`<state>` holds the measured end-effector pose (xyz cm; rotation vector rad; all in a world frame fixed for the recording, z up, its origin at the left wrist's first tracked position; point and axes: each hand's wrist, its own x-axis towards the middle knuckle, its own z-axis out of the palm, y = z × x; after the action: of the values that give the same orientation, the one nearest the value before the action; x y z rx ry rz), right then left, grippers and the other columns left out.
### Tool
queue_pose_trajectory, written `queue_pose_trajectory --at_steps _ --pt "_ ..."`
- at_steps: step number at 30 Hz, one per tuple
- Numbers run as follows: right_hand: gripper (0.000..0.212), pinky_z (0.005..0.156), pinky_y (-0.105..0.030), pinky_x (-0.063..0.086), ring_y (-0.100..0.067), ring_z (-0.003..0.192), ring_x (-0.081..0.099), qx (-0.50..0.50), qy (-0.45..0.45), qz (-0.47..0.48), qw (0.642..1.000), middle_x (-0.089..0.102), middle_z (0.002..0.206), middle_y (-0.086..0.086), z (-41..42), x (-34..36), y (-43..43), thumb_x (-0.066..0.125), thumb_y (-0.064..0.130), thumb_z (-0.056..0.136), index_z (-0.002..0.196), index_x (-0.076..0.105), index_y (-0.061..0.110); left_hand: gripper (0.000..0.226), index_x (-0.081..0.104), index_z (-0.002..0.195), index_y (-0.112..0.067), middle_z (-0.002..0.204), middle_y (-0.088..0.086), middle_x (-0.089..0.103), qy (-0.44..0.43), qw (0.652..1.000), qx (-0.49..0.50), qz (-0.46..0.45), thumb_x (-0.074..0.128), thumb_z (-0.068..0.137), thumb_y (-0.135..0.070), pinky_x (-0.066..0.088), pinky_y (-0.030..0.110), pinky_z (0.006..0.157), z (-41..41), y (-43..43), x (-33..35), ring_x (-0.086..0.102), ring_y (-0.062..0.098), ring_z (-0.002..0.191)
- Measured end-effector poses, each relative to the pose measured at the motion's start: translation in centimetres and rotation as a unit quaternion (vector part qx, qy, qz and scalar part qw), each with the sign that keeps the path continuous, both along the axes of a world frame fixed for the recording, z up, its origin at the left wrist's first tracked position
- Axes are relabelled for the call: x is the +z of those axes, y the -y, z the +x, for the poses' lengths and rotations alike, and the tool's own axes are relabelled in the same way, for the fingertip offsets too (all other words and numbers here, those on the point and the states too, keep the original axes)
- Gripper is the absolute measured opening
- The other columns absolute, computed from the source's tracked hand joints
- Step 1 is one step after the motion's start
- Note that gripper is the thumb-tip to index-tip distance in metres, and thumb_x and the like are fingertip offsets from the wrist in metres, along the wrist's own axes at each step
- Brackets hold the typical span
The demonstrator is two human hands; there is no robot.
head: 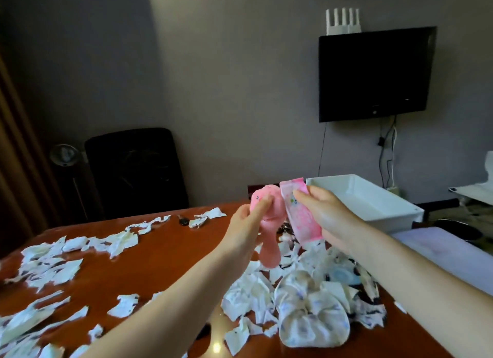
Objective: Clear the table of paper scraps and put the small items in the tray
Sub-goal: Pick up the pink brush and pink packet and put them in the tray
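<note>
While the left hand pinches a pink plush by its head, fingers curled around it, the right hand grips a pink packet just beside it, both raised above the table. Behind the right hand sits the white tray, at the table's far right corner. Paper scraps litter the tabletop, heaped thickest under the hands. A key lies near the far edge.
</note>
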<state>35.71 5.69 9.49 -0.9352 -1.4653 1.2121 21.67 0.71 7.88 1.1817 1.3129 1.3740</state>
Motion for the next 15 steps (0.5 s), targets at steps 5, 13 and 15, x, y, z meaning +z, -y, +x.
queue_pose_trajectory --at_steps 5,13,15 --pt "0.025 0.091 -0.045 0.049 -0.023 0.088 0.058 -0.050 0.036 -0.018 0.998 0.064 0.110 -0.027 3.0 -0.5 -4.6 0.048 0.016 0.097 0.107 0.059 -0.005 0.059 0.055 0.105 -0.001 0.106 0.020 0.065 -0.019 1.000 0.010 0.022 0.076 0.072 -0.045 0.055 0.038 0.087 2.1 -4.7 -0.4 0.067 0.026 0.093" --pt "0.015 0.061 -0.029 0.029 -0.017 0.069 0.042 -0.150 0.175 0.051 0.972 0.048 0.075 -0.009 8.8 -0.8 -13.0 0.050 0.014 0.089 0.082 0.056 0.002 0.067 0.045 0.118 -0.005 0.113 0.017 0.058 -0.007 1.000 0.004 0.026 0.078 0.071 -0.040 0.056 0.039 0.086 6.3 -12.4 -0.6 0.064 0.029 0.100" --pt "0.016 0.056 -0.028 0.026 -0.016 0.063 0.040 -0.166 0.183 0.048 0.968 0.046 0.066 -0.006 10.1 -1.4 -14.8 0.052 0.010 0.087 0.072 0.053 0.010 0.071 0.032 0.131 -0.020 0.118 0.008 0.050 0.022 0.999 -0.002 0.024 0.076 0.076 -0.032 0.055 0.038 0.087 7.1 -14.0 -0.6 0.062 0.026 0.103"
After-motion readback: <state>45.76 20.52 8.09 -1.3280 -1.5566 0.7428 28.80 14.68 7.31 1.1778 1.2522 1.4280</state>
